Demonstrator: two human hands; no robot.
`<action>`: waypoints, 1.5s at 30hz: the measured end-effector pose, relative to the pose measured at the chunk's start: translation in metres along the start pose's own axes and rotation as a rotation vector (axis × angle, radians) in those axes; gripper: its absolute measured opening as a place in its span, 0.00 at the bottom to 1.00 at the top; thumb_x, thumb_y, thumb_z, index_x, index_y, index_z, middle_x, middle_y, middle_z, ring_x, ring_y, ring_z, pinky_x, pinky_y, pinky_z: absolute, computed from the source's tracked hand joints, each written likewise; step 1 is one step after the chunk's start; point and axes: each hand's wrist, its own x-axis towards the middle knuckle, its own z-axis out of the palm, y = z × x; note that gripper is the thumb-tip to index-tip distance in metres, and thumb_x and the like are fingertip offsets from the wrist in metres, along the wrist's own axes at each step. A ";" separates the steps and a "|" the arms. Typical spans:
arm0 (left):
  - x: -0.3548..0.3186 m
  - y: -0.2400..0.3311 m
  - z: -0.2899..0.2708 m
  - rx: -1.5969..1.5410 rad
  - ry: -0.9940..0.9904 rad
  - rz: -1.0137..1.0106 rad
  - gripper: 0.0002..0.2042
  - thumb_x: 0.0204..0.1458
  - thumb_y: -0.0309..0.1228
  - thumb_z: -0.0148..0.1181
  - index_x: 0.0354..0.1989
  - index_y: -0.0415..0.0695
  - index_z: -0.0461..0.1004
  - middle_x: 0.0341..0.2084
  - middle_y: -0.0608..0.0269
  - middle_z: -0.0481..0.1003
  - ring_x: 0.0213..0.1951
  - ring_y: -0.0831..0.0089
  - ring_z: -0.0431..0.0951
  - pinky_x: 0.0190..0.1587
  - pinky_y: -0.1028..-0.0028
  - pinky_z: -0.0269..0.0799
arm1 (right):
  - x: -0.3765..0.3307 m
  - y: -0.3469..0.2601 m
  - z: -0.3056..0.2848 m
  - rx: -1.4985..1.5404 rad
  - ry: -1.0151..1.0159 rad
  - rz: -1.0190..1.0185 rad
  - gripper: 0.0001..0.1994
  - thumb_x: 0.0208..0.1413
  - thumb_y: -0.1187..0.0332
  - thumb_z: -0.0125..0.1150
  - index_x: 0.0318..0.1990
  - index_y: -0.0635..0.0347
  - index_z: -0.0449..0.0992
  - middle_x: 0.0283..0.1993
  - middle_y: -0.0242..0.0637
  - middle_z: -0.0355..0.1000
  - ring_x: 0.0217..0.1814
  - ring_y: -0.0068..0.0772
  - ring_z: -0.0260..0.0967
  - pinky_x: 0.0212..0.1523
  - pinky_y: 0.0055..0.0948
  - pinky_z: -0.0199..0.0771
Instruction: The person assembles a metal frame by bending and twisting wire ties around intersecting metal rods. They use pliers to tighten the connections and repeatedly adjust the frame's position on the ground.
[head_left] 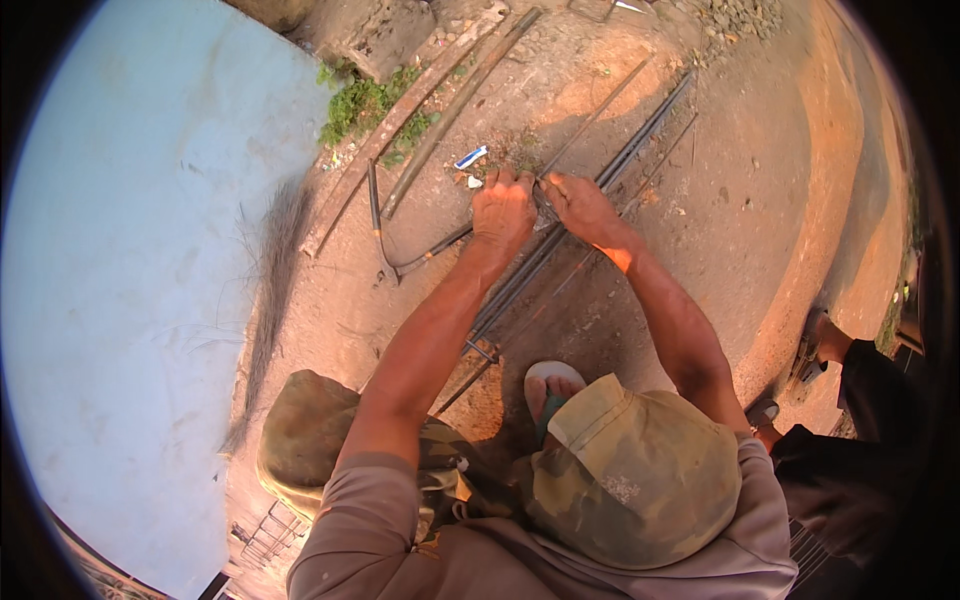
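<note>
My left hand [505, 207] is closed in a fist low over the dirt, knuckles up. Close beside it, my right hand [583, 207] has its fingers curled, the thumb side toward the left hand. What lies inside the fingers is hidden. A thin metal rod [597, 115] comes down from the upper right and meets my fingers. Several long dark steel bars [640, 138] run diagonally beneath my right hand and forearm. At the left, a bent dark bar [432, 250] reaches the left wrist, which covers its end.
A light blue surface [150, 250] fills the left side, with a bundle of thin wires [275, 270] along its edge. Two long strips [460, 110] lie near green weeds [365, 110]. A small blue-and-white tube [471, 157] lies beyond my left hand. Another person's legs [850, 430] are at right.
</note>
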 end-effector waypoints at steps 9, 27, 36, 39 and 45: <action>0.013 -0.005 -0.005 -0.723 -0.329 -0.649 0.15 0.46 0.23 0.62 0.43 0.32 0.75 0.30 0.48 0.79 0.30 0.57 0.80 0.33 0.67 0.76 | -0.006 0.002 0.003 -0.191 0.024 -0.090 0.09 0.60 0.66 0.53 0.38 0.63 0.74 0.33 0.55 0.73 0.35 0.60 0.71 0.34 0.50 0.70; 0.001 0.029 -0.005 -0.666 0.219 -0.529 0.21 0.50 0.24 0.62 0.54 0.30 0.68 0.33 0.48 0.80 0.35 0.58 0.82 0.38 0.64 0.77 | -0.004 0.001 0.000 -0.201 0.005 -0.070 0.09 0.55 0.70 0.55 0.40 0.63 0.75 0.36 0.49 0.75 0.39 0.56 0.73 0.39 0.49 0.72; -0.010 0.021 -0.002 -0.535 0.183 -0.448 0.25 0.46 0.28 0.65 0.53 0.30 0.68 0.34 0.43 0.80 0.38 0.51 0.81 0.40 0.59 0.76 | 0.063 -0.070 -0.044 -0.756 -0.349 -0.453 0.06 0.45 0.70 0.57 0.26 0.61 0.80 0.30 0.44 0.76 0.38 0.43 0.77 0.36 0.39 0.75; 0.003 0.028 0.003 -0.660 0.350 -0.579 0.15 0.43 0.25 0.65 0.41 0.36 0.73 0.30 0.49 0.79 0.36 0.51 0.81 0.37 0.59 0.73 | 0.106 -0.080 -0.031 -0.719 -0.299 -0.782 0.05 0.43 0.70 0.58 0.23 0.60 0.77 0.28 0.43 0.75 0.36 0.44 0.75 0.35 0.38 0.74; 0.004 0.050 -0.006 -0.667 0.238 -0.601 0.12 0.46 0.25 0.63 0.40 0.37 0.72 0.27 0.53 0.80 0.31 0.55 0.82 0.35 0.62 0.75 | 0.114 -0.015 -0.070 -0.959 -0.660 -0.291 0.07 0.47 0.67 0.62 0.26 0.61 0.75 0.27 0.42 0.73 0.32 0.41 0.72 0.33 0.41 0.70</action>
